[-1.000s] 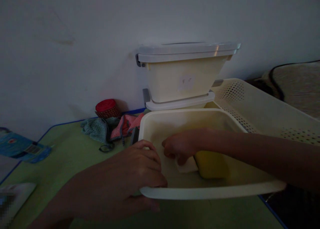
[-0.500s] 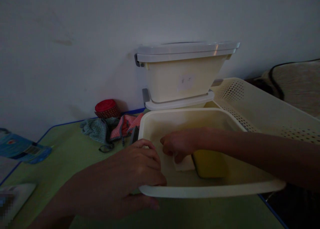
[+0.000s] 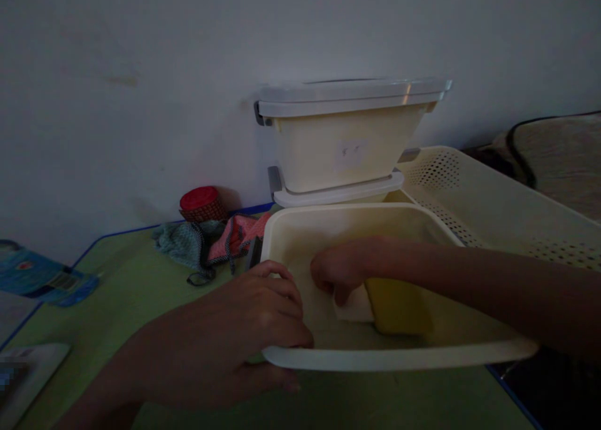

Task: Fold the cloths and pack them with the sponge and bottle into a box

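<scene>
My left hand [image 3: 244, 336] is closed on the near left corner of a cream plastic storage bin [image 3: 399, 360], thumb below the rim and fingers over it. Inside the bin is my right hand [image 3: 340, 270], its fingers curled down on a small white piece [image 3: 354, 306] that could be cloth or paper; its kind is unclear. Right beside that piece, on the bin floor, lies a flat yellow item [image 3: 401, 308] with rounded corners, partly hidden by my right forearm.
Behind the bin stands a lidded cream box [image 3: 328, 145] on another container. A perforated basket [image 3: 498, 195] sits right. Teal [image 3: 181, 245] and pink cloths [image 3: 239, 233], a red-lidded container [image 3: 200, 201] and a blue bottle [image 3: 47, 280] are on the left.
My right hand has shifted slightly right inside the bin, together with the white piece. The yellow item has slid a little to the right too. My left hand stays on the rim.
</scene>
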Action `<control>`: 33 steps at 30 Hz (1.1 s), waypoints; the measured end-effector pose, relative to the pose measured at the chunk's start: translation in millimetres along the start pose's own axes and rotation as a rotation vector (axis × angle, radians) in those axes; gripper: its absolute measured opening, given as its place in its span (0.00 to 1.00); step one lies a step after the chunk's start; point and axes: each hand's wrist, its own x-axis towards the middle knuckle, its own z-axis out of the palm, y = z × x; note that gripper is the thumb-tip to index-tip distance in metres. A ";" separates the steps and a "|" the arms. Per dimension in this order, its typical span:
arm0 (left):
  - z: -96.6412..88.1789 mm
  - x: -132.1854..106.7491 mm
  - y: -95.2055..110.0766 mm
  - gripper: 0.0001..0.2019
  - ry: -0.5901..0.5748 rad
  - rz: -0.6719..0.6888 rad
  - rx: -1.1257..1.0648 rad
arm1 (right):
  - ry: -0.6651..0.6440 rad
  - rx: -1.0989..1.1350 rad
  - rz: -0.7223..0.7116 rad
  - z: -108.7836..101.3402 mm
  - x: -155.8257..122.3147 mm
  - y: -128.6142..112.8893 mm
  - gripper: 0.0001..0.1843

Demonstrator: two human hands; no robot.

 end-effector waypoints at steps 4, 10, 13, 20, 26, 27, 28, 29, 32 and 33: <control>0.9 -0.8 -1.2 0.04 0.026 0.015 -0.022 | 0.003 0.011 0.005 0.5 -1.9 -0.3 0.10; 1.5 -0.8 -1.1 0.05 0.008 -0.004 -0.015 | -0.032 -0.034 0.017 -1.2 -2.7 2.3 0.23; 0.8 -0.6 -0.4 0.04 -0.003 -0.009 -0.006 | -0.020 -0.018 0.010 -2.0 -3.8 3.2 0.22; -1.4 0.0 1.1 0.05 -0.024 -0.013 0.001 | -0.001 0.081 -0.015 -5.7 -6.3 3.1 0.09; -0.3 -0.7 -0.5 0.06 -0.008 0.003 0.001 | -0.042 0.077 -0.007 -8.7 -6.6 1.2 0.07; 0.1 -0.6 -0.8 0.06 -0.002 0.007 -0.001 | -0.040 0.064 -0.004 -9.0 -7.0 0.7 0.08; 0.4 -0.5 -1.1 0.06 0.003 0.008 -0.003 | -0.030 0.048 0.000 -9.2 -7.4 0.3 0.09; 0.7 -0.3 -1.3 0.05 0.006 0.009 -0.003 | -0.012 0.028 0.005 -9.2 -7.8 0.1 0.10; 1.2 0.2 -1.6 0.06 0.008 0.008 -0.001 | 0.070 -0.025 0.017 -8.5 -8.7 0.5 0.13; 1.3 0.1 -1.6 0.06 0.008 0.007 0.001 | 0.094 -0.032 0.020 -8.1 -8.8 1.0 0.14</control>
